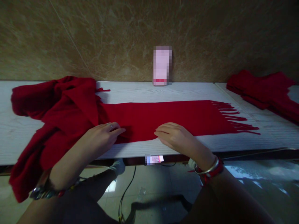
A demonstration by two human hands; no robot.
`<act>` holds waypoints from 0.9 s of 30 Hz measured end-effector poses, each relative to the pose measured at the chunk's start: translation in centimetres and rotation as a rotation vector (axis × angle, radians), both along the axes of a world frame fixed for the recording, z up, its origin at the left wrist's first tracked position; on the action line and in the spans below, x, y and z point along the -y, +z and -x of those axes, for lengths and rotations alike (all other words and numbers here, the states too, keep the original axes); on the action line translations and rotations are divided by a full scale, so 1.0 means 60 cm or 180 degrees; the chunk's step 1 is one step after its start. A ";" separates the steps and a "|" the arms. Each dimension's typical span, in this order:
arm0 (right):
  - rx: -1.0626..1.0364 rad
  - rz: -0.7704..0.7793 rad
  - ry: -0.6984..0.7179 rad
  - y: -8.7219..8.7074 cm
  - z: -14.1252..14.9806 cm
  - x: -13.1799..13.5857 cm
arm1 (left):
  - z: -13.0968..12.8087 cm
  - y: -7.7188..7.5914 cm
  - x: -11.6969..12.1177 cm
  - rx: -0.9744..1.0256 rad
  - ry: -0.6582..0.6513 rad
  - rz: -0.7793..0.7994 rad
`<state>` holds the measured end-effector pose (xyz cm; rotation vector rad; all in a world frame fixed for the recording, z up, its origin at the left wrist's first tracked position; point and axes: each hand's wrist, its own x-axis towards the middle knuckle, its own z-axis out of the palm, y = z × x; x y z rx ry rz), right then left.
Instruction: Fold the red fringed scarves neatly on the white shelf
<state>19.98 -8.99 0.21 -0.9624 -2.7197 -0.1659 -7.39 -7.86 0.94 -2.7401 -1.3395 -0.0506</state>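
A long red scarf [163, 118] lies stretched across a white table [144, 91], its fringed end [233, 119] pointing right. The scarf's left part is bunched in a heap [60, 109] that hangs over the table's front edge. My left hand [102, 137] rests flat on the scarf near the heap, fingers out, a ring on one finger. My right hand [175, 137] lies flat on the scarf's near edge, fingers stretched toward the left. Both wrists wear bracelets.
A stack of folded red scarves [263, 90] sits at the table's right end. A small pink blurred object [162, 65] stands against the brown marbled wall. Below the table edge are a glossy floor, a black cable [126, 193] and my legs.
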 end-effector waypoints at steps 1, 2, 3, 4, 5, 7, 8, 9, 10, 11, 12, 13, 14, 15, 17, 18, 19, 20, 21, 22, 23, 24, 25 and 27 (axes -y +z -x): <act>-0.0002 0.0020 -0.0013 0.000 0.001 0.000 | 0.001 0.001 -0.001 -0.0038 0.0012 -0.0027; -0.0016 0.0042 -0.0023 0.000 0.001 0.000 | 0.002 0.002 -0.001 -0.0058 0.0008 -0.0049; -0.0038 0.0059 -0.0025 0.000 0.001 -0.001 | 0.004 0.002 -0.002 -0.0049 -0.0003 -0.0076; -0.0062 0.0069 -0.0024 -0.001 0.001 -0.002 | 0.005 0.003 -0.003 -0.0021 -0.0019 -0.0099; -0.0080 0.0072 -0.0021 -0.001 0.001 -0.003 | 0.007 0.002 -0.004 0.0014 -0.0036 -0.0116; -0.0099 0.0055 -0.0011 -0.001 0.002 -0.004 | 0.011 -0.001 -0.006 0.0078 -0.0069 -0.0129; -0.0097 0.0045 -0.0007 -0.001 0.003 -0.005 | 0.013 -0.003 -0.006 0.0102 -0.0073 -0.0130; -0.0092 0.0037 -0.0004 -0.001 0.004 -0.006 | 0.014 -0.004 -0.007 0.0116 -0.0066 -0.0121; -0.0093 0.0030 -0.0004 -0.002 0.005 -0.007 | 0.015 -0.005 -0.008 0.0130 -0.0054 -0.0106; -0.0108 0.0027 -0.0001 -0.003 0.006 -0.007 | 0.016 -0.004 -0.007 0.0149 -0.0036 -0.0094; -0.0153 0.0017 0.0002 -0.005 0.007 -0.007 | 0.016 -0.003 -0.006 0.0175 -0.0022 -0.0091; -0.0251 -0.0013 -0.0007 -0.006 0.007 -0.007 | 0.016 0.001 -0.005 0.0221 -0.0010 -0.0110; -0.0413 -0.0071 -0.0042 -0.008 0.007 -0.007 | 0.015 0.005 -0.002 0.0291 0.0004 -0.0149; -0.0624 -0.0153 -0.0106 -0.009 0.006 -0.007 | 0.015 0.010 0.001 0.0387 0.0014 -0.0200; -0.1065 -0.0316 -0.0282 -0.011 0.004 -0.006 | 0.014 0.019 0.007 0.0606 0.0016 -0.0252; -0.1206 -0.0354 -0.0344 -0.011 0.001 -0.005 | 0.014 0.021 0.009 0.0682 -0.0006 -0.0211; -0.1257 -0.0351 -0.0350 -0.012 -0.001 -0.003 | 0.014 0.022 0.011 0.0706 -0.0046 -0.0124; -0.1209 -0.0316 -0.0286 -0.014 -0.004 -0.002 | 0.014 0.021 0.011 0.0677 -0.0108 -0.0004; -0.1090 -0.0271 -0.0169 -0.016 -0.007 -0.001 | 0.015 0.019 0.010 0.0603 -0.0178 0.0134; -0.0934 -0.0238 -0.0032 -0.019 -0.009 0.000 | 0.015 0.015 0.008 0.0508 -0.0244 0.0269; -0.0780 -0.0226 0.0100 -0.021 -0.011 0.001 | 0.016 0.011 0.006 0.0418 -0.0299 0.0379; -0.0651 -0.0232 0.0198 -0.024 -0.013 0.002 | 0.017 0.007 0.004 0.0348 -0.0331 0.0460; -0.0565 -0.0246 0.0254 -0.027 -0.015 0.003 | 0.017 0.004 0.002 0.0302 -0.0341 0.0510; -0.0520 -0.0282 0.0281 -0.030 -0.016 0.005 | 0.018 0.002 0.001 0.0264 -0.0318 0.0544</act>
